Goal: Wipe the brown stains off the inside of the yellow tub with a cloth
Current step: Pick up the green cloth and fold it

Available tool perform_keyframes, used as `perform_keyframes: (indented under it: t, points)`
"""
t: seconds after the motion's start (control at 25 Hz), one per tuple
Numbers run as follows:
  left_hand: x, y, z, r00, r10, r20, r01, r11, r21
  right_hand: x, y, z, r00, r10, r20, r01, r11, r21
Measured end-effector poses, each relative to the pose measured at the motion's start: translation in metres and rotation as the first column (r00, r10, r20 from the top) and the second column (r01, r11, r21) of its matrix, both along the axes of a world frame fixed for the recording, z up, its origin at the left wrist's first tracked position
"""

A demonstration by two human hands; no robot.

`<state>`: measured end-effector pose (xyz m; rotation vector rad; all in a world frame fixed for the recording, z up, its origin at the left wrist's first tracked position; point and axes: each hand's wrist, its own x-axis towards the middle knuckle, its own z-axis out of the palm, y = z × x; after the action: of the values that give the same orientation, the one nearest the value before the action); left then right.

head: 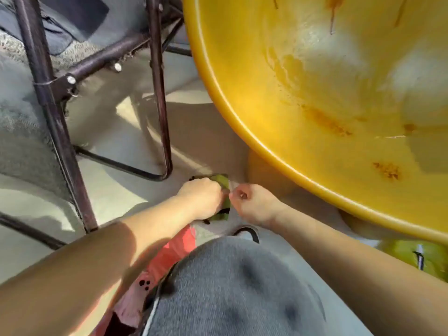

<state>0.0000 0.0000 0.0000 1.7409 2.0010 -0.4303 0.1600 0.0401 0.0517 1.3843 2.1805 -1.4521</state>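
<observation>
A big yellow tub (242, 112) fills the upper right, tilted toward me, with brown stains (386, 169) smeared and dripped over its inside wall. Low on the floor, left of the tub's rim, my left hand (202, 198) grips a small green packet with black markings (224, 183). My right hand (252, 202) is closed just to its right, pinching something thin and pale at the packet's edge; what it is I cannot tell. Both hands are outside the tub, below its rim.
A dark metal folding-chair frame (158, 93) stands at the upper left on the pale floor (116, 190). My grey-clad knee (232, 287) fills the bottom centre, with a red patterned item (169, 258) beside it. A green object (426, 260) lies under the tub's rim at right.
</observation>
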Motion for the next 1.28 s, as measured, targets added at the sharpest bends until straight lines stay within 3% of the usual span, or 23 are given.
perform_keyframes:
  t: [0.08,0.24,0.4,0.52,0.76,0.88,1.04,1.16,1.28]
  points:
    - [-0.006,0.018,-0.042,0.998,0.069,-0.009,-0.069,0.994,-0.080,-0.009,0.010,-0.018,0.993,-0.112,0.025,0.112,0.993,-0.022]
    - [-0.005,0.025,-0.112,0.974,0.218,-0.068,-0.228,0.944,-0.239,-0.016,0.024,-0.039,0.984,-0.154,0.090,0.161,0.985,-0.070]
    - [-0.009,0.020,-0.125,0.983,0.133,-0.126,-0.146,0.984,-0.100,-0.014,0.024,-0.044,0.977,-0.176,0.122,0.189,0.976,-0.110]
    - [-0.011,0.020,-0.112,0.996,0.014,-0.083,-0.018,0.998,-0.053,-0.006,0.020,-0.037,0.968,-0.228,0.105,0.241,0.961,-0.136]
    - [0.001,0.017,-0.024,0.990,0.082,0.118,-0.083,0.997,0.003,0.018,0.010,-0.011,0.967,-0.239,0.085,0.251,0.950,-0.184]
    - [0.010,-0.004,0.040,0.947,-0.060,0.315,-0.004,0.980,0.200,0.022,0.007,0.018,0.942,-0.318,0.110,0.337,0.893,-0.299]
    - [0.034,-0.004,0.127,0.890,-0.216,0.401,0.079,0.940,0.332,0.032,0.004,0.056,0.845,-0.533,-0.052,0.443,0.750,-0.491]
    - [0.054,0.010,0.195,0.827,-0.285,0.485,0.094,0.920,0.381,0.050,0.011,0.100,0.736,-0.656,-0.169,0.533,0.714,-0.455]
    - [0.073,0.030,0.251,0.778,-0.240,0.581,0.031,0.938,0.345,0.082,0.022,0.149,0.667,-0.692,-0.276,0.620,0.721,-0.311]
